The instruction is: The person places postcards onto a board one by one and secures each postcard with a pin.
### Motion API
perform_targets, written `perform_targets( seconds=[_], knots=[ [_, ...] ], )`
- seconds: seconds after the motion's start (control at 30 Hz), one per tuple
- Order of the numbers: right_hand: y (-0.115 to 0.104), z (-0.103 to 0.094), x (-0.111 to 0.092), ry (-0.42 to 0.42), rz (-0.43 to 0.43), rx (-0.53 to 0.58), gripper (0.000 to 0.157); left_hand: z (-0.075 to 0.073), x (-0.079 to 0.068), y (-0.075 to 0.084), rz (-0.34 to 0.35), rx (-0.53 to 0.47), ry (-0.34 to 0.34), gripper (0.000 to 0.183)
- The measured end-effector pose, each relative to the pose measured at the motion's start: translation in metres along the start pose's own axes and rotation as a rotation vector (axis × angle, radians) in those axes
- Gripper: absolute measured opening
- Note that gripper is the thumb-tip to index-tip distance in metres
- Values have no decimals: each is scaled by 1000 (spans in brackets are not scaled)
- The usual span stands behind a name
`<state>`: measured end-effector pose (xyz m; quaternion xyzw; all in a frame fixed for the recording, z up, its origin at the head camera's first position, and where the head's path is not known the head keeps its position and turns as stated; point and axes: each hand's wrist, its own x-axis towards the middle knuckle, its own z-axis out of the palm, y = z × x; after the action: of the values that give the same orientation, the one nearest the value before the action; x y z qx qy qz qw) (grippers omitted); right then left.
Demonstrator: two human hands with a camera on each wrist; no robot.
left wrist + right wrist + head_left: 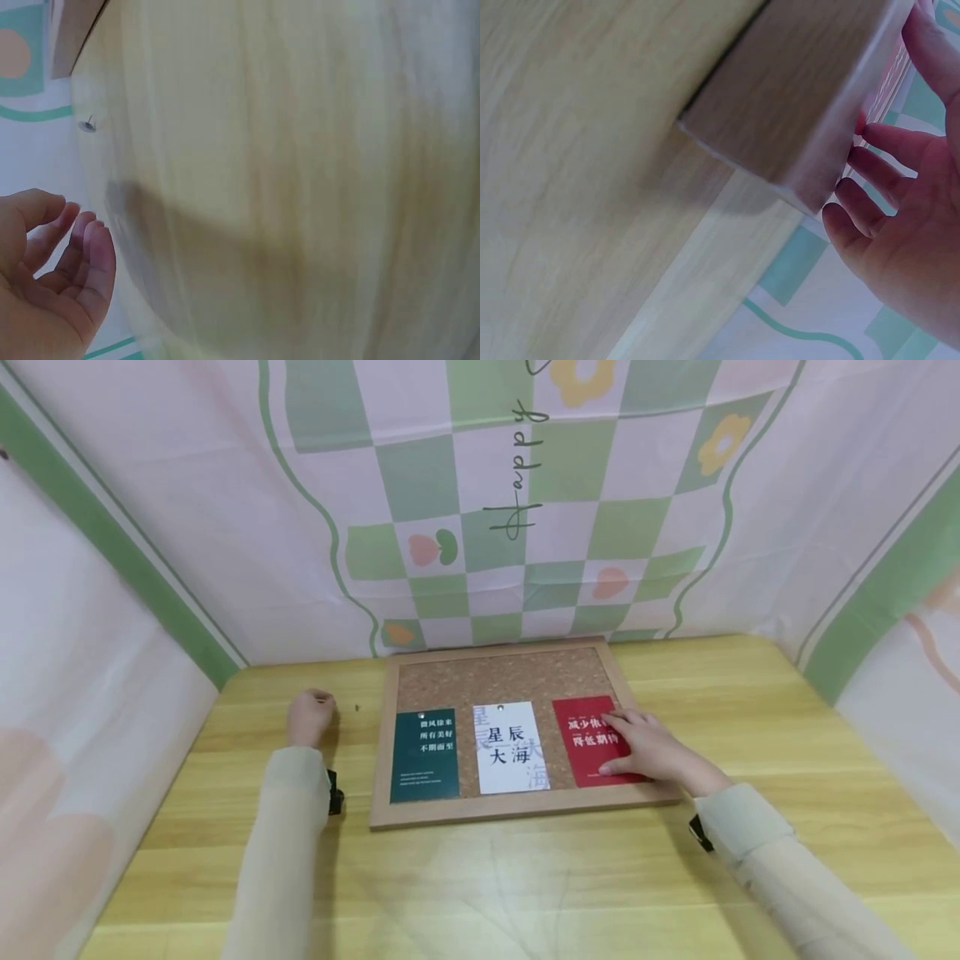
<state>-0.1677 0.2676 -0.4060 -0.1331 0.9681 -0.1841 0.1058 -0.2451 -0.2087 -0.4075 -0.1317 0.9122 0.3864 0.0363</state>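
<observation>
On a wood-framed cork board (510, 675) lie three cards: a dark green card (424, 768), a white card (504, 768) and a red card (588, 768). A pin head shows near the top of both the green and the white card. My right hand (656, 750) rests over the red card's right side, fingers spread, and covers part of it. In the right wrist view its fingertips touch the frame's edge (795, 112). Left of the board, my left hand (309, 717) hovers with loosely bent fingers and nothing visible in them. Near it a pushpin (87, 125) lies on the table.
The yellow wood-grain table (510, 893) carries the board close to its back edge. A checked green and white cloth (487, 568) hangs behind it, and pale cloth walls (90, 635) enclose both sides.
</observation>
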Motion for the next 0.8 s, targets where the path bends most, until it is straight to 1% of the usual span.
perform_targets(
  seconds=[0.17,0.33,0.53,0.63,0.8],
  knots=[
    [0,0,0,-1,-1,3,88,8,4,0,47,23,-19,37],
    [-1,-1,0,-1,-6,2,88,12,7,0,53,10,-64,36],
    [-2,0,-1,1,-5,-1,88,18,10,-1,108,58,-105,35],
    [-2,0,-1,1,-2,-1,88,20,12,0,123,58,-105,34],
    [-1,1,-1,4,1,8,88,23,13,0,116,58,-100,31]
  ],
)
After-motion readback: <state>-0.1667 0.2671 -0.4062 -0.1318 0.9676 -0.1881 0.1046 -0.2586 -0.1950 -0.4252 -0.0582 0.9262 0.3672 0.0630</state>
